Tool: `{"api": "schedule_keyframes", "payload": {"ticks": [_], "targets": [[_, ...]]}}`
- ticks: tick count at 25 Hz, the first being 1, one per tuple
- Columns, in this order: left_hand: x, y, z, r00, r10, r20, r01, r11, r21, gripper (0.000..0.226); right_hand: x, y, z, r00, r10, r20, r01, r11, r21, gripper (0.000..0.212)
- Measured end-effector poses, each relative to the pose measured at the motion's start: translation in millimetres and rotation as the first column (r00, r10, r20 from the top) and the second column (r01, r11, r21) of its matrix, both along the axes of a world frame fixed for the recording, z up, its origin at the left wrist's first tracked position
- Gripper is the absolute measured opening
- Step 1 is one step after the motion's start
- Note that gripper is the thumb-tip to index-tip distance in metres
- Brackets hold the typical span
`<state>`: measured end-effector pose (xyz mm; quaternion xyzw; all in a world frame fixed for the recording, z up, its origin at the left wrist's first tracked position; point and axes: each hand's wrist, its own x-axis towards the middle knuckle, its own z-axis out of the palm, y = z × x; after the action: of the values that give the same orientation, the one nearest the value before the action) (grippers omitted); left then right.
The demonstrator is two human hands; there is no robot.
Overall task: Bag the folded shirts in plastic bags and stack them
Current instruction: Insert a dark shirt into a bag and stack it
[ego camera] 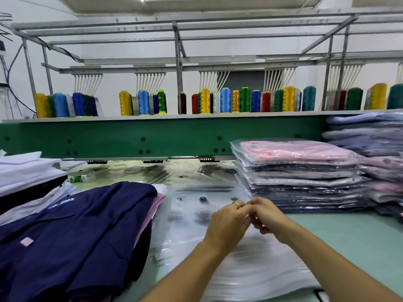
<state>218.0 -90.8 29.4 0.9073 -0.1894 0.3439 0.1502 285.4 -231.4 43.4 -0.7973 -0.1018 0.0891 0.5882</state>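
Note:
A pile of clear plastic bags (196, 232) lies flat on the table in front of me. My left hand (226, 225) and my right hand (268, 216) meet over its right part, fingers curled and pinching at the edge of the top bag. A folded navy shirt (72, 234) lies on a pink one at the left. A stack of bagged shirts (301, 177) with a pink one on top stands at the right, just beyond my hands.
More bagged shirts (375, 149) are piled at the far right. White and dark folded garments (26, 177) sit at the left. A green embroidery machine beam (152, 138) with thread cones (224, 101) above spans the back. Bare green table (349, 232) shows at right.

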Motion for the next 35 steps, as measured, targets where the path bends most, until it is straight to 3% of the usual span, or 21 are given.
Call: {"api": "schedule_keyframes", "payload": {"ticks": [7,11,15,19,21,24,27,29,32,35], "targets": [[3,7,-2,0.998,0.060,0.018,-0.061,0.996,0.066,0.026,3,4,-4,0.998,0.010,-0.060,-0.006,0.997,0.073,0.017],[1,26,-8,0.987,0.121,-0.108,-0.116,0.992,0.056,0.020,16,-6,-8,0.992,-0.081,-0.099,0.089,0.992,0.086,0.016],[-15,65,-20,0.935,0.259,-0.243,-0.251,0.966,0.067,0.016,22,-13,-11,0.987,-0.093,-0.128,0.101,0.993,0.054,0.014],[-35,113,-34,0.835,0.468,-0.291,-0.487,0.873,0.005,0.012,20,-18,-10,0.987,-0.101,-0.127,0.102,0.995,0.001,0.013],[-42,128,-38,0.824,0.509,-0.248,-0.545,0.832,-0.104,0.008,18,-23,-6,0.985,-0.124,-0.121,0.122,0.992,-0.022,0.011],[-45,133,-43,0.855,0.429,-0.290,-0.517,0.739,-0.432,0.023,15,-31,-2,0.983,-0.132,-0.125,0.127,0.991,-0.044,0.011],[-39,135,-49,0.853,0.421,-0.307,-0.521,0.707,-0.478,0.023,12,-36,-1,0.986,-0.116,-0.119,0.103,0.988,-0.112,0.011],[-41,136,-49,0.857,0.424,-0.293,-0.515,0.728,-0.453,0.021,13,-38,-1,0.990,-0.116,-0.084,0.104,0.985,-0.138,0.011],[-44,135,-50,0.930,0.354,-0.096,-0.366,0.876,-0.314,0.017,19,-45,-1,0.996,-0.083,-0.032,0.077,0.988,-0.136,0.013],[-48,133,-49,0.966,0.248,0.065,-0.233,0.956,-0.180,0.006,18,-46,-2,0.998,0.066,0.023,-0.055,0.947,-0.316,0.014]]}}
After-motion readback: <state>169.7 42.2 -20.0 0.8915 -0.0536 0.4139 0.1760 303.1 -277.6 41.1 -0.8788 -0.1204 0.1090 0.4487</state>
